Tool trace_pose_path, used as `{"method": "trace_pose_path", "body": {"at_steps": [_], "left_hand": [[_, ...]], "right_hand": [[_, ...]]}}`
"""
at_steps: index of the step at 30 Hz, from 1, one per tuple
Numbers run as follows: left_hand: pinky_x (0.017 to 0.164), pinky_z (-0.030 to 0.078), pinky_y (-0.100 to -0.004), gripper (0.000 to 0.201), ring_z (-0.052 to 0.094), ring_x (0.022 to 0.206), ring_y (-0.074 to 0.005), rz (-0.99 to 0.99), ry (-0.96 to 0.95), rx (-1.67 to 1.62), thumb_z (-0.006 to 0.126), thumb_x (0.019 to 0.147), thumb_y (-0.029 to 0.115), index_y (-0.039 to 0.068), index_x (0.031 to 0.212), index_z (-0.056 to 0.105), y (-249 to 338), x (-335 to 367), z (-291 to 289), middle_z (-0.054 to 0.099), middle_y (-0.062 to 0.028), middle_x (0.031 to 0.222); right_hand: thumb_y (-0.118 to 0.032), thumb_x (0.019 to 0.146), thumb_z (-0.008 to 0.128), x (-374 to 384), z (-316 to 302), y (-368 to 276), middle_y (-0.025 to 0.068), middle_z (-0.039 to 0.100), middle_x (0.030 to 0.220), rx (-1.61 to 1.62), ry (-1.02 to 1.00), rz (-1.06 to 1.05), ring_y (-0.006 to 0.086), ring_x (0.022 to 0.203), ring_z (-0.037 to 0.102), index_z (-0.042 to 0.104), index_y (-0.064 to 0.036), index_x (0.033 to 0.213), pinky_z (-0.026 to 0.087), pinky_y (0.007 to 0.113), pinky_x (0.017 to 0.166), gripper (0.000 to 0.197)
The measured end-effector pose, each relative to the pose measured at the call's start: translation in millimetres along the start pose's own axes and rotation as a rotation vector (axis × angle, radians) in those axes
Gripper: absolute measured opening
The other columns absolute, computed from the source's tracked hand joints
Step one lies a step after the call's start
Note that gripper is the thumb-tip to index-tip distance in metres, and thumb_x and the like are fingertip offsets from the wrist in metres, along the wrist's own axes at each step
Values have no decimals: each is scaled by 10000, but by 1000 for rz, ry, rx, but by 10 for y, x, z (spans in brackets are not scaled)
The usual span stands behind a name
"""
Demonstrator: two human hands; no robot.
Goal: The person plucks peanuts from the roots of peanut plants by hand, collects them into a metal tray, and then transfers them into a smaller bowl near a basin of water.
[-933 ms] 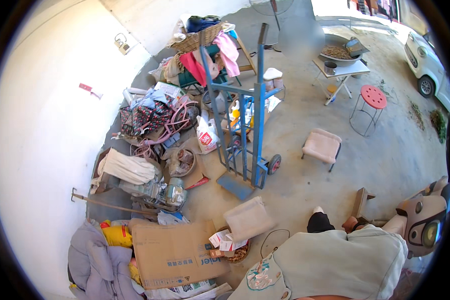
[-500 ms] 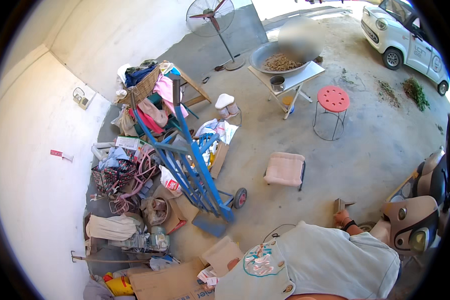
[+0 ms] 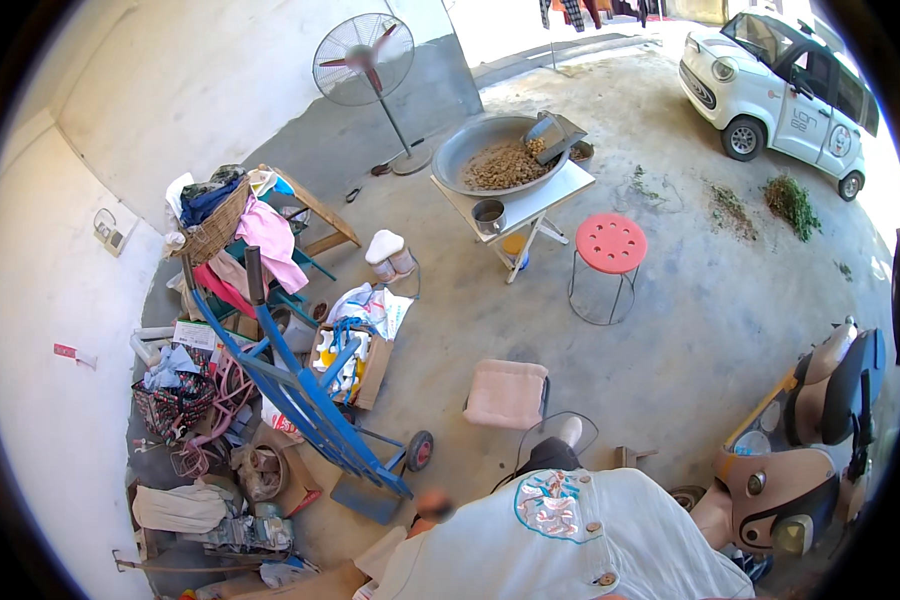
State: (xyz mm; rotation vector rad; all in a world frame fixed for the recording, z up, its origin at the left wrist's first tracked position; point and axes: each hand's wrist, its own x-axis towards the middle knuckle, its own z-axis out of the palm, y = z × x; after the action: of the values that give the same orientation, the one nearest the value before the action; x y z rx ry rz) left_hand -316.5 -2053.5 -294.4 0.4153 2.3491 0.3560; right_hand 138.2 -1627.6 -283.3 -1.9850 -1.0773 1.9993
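Observation:
My left hand [image 3: 432, 503] shows only in part beside the light shirt [image 3: 490, 535], between it and the blue hand truck. It is blurred and dark at one side, so its fingers cannot be made out. My right hand is not in view. A small brown wooden piece [image 3: 630, 457] stands on the floor just past the shirt, its lower part hidden. Nearby are my dark trouser leg [image 3: 553, 456] and white shoe [image 3: 570, 430], with a thin dark cable loop [image 3: 592, 428] around them. A padded pink-beige stool [image 3: 507, 393] is close by.
A blue hand truck [image 3: 315, 405] leans at left before piled clutter. Ahead, a folding table [image 3: 570, 186] bears a wide metal basin [image 3: 450, 160] with brown pieces and a scoop [image 3: 553, 137]. A red stool [image 3: 611, 243], fan [image 3: 364, 60], scooter [image 3: 785, 485] and white car [image 3: 785, 95] stand around.
The view has shifted, so the room's things appear farther left and lower. My right hand, earlier at the wooden piece, has gone out of sight. My leg and shoe now show.

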Motion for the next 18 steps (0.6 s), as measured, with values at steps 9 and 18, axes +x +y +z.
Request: {"method": "trace_pose_path", "body": {"at_steps": [9,18], "left_hand": [[630,430,-395,299,584,698,-223,249,-44,340,474,760,310,32,775,584,1257,1481,130,597,-171,728],[493,449,-305,202,567,638,-205,-22,-292,-919,503,802,158,31,959,506,4515,2070,-506,574,-118,778]], "right_hand": [[-86,723,524,511,-225,-1123,76,513,563,-10,100,-120,176,453,508,576,-3,730,420,306,412,98],[-105,716,540,862,-705,-2696,97,561,595,173,288,-663,183,495,539,606,-2,701,460,323,470,123]]}}
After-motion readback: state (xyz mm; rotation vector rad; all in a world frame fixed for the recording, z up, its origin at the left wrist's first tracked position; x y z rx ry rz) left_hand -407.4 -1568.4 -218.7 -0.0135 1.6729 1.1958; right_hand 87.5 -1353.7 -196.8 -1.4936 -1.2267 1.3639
